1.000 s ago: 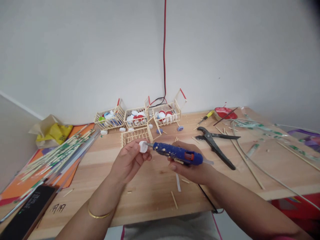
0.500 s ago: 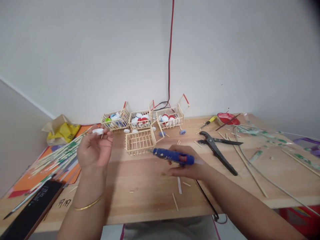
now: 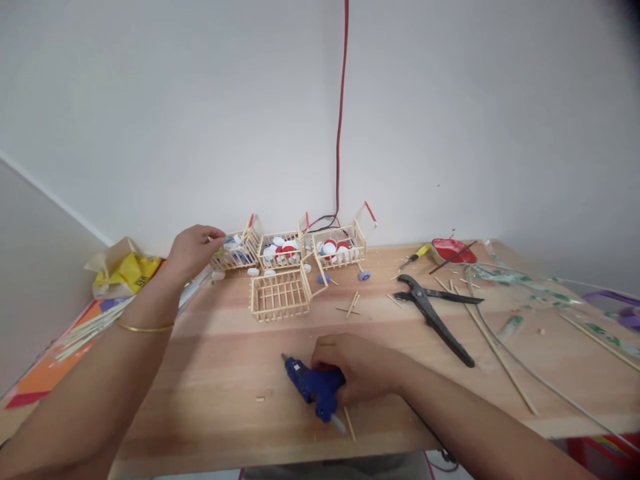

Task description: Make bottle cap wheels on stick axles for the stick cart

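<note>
My left hand (image 3: pixel 195 245) reaches over the left end of the left-hand stick cart (image 3: pixel 245 253), which holds blue, white and green bottle caps (image 3: pixel 233 241). Its fingers are drawn together, and whatever they hold is hidden. A blue hot glue gun (image 3: pixel 305 380) lies low over the front of the table in my right hand (image 3: pixel 357 367), nozzle pointing up and left. My fingers are closed on its handle. Between the hands and the wall stands an unfilled stick cart (image 3: pixel 280 295) with a slatted floor.
Two more stick carts, a middle one (image 3: pixel 281 253) and a right one (image 3: pixel 340 248), hold caps by the wall. Black pliers (image 3: pixel 435 320), a yellow craft knife (image 3: pixel 420 253) and a red paint dish (image 3: pixel 453 251) lie right. A yellow packet (image 3: pixel 127 272) sits left.
My left hand has moved up with its white cap to the left-hand cart; the cap no longer shows. My right hand has lowered the glue gun toward the table's front and turned it.
</note>
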The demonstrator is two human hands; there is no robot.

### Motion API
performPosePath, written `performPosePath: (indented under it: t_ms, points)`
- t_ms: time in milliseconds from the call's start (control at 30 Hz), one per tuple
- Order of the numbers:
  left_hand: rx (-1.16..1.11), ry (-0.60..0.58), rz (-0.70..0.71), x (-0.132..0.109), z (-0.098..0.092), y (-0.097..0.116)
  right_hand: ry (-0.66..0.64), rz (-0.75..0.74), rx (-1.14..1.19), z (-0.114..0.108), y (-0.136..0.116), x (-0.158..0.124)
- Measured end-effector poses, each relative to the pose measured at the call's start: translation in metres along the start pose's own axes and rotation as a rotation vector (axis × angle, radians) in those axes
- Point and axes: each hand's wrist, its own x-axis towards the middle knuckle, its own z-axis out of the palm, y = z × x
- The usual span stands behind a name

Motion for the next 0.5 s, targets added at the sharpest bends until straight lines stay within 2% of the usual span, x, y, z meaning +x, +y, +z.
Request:
performPosePath:
  t_ms: [67,267,333,500]
  points:
    - [0.241,-0.139,0.053,0.018,0.001,-0.001,-0.007,0.01,0.002,0.001,0.0,0.0]
    - [0.333,-0.304,0.14,0.049,0.015,0.0,-0.027,0.034,-0.011,0.0,0.001,0.0]
    - [0.349,-0.325,0.175,0.052,0.02,-0.002,-0.027,0.032,-0.002,-0.001,0.002,0.0]
    - [0.35,-0.259,0.235,0.052,0.025,-0.01,0.002,0.0,0.021,-0.001,0.003,0.0]
